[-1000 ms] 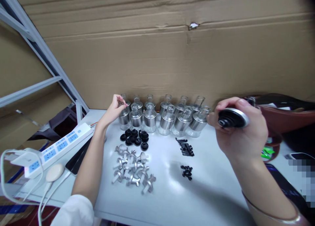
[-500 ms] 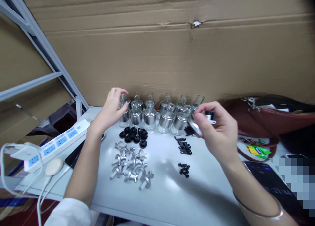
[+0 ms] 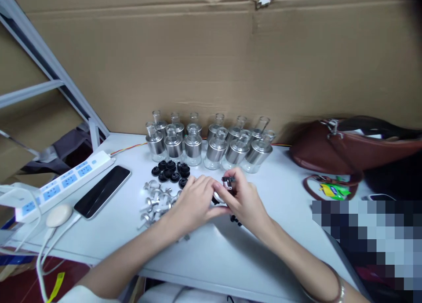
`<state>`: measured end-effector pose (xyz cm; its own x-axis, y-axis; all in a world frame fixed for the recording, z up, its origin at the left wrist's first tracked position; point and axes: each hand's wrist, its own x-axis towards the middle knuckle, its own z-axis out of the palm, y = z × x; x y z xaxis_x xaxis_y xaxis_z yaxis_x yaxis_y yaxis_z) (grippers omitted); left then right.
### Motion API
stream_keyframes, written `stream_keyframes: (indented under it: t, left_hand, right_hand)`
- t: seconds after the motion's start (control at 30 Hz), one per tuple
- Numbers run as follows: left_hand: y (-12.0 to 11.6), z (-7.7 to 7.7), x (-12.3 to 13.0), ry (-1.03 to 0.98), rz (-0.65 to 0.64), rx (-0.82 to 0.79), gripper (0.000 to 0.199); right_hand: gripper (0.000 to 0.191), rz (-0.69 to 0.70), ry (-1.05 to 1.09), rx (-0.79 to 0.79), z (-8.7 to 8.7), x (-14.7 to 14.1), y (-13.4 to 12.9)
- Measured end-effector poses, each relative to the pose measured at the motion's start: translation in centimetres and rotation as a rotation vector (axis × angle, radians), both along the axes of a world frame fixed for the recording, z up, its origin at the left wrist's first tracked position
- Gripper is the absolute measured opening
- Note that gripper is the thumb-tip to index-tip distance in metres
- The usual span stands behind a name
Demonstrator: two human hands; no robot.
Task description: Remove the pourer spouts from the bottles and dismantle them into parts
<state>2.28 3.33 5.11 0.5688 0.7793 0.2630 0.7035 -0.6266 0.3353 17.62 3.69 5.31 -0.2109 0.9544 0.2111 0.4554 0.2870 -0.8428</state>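
My left hand [image 3: 195,201] and my right hand [image 3: 246,202] meet over the middle of the table. Between them is a silver metal spout cap [image 3: 227,184] with a black part at its top. My right thumb and fingers pinch it, while my left fingers close round its other side; the contact there is partly hidden. Behind my left hand lie several black stoppers [image 3: 169,170]. Loose silver metal caps with stems [image 3: 158,202] are partly covered by my left arm. A few small black rings [image 3: 235,220] show below my right hand.
Glass bottles with metal bands [image 3: 193,147] stand in two rows before a cardboard wall [image 3: 165,65]. At left are a power strip [image 3: 59,193], a phone [image 3: 103,191] and a white round charger [image 3: 59,215]. A brown bag [image 3: 359,155] sits at right.
My left hand has left the bottles at the left and come down to the middle. My right hand has brought the metal cap leftward and down, and both hands now meet on it.
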Motion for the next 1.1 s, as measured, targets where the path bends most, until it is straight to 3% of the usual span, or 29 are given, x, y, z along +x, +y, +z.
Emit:
stream_keyframes:
  t: [0.1, 0.27, 0.53, 0.77, 1.0, 1.1]
  left_hand:
    - [0.6, -1.1, -0.3, -0.009, -0.016, 0.125, 0.040]
    - [0.9, -2.4, -1.6, -0.111, -0.054, 0.203, 0.055]
    - [0.3, -1.7, -1.4, -0.148, -0.174, 0.201, 0.051]
    - [0.1, -1.6, -1.4, -0.182, -0.328, 0.188, 0.045]
    - [0.8, -1.9, -1.7, -0.210, -0.291, 0.168, 0.056]
    - [1.0, -1.5, -2.2, -0.204, -0.269, 0.136, 0.061]
  right_hand:
    - [0.019, 0.088, -0.019, 0.093, -0.7, 0.7, -0.1]
    - [0.034, 0.222, -0.225, 0.470, -1.8, 2.1, 0.2]
    - [0.040, 0.205, -0.362, 0.821, -1.8, 1.9, 0.2]
    - [0.037, 0.199, -0.200, 0.763, -1.9, 2.5, -0.2]
    - [0.018, 0.127, -0.203, 0.714, -1.4, 2.6, 0.0]
    - [0.013, 0.041, -0.159, 0.594, -1.0, 4.0, 1.0]
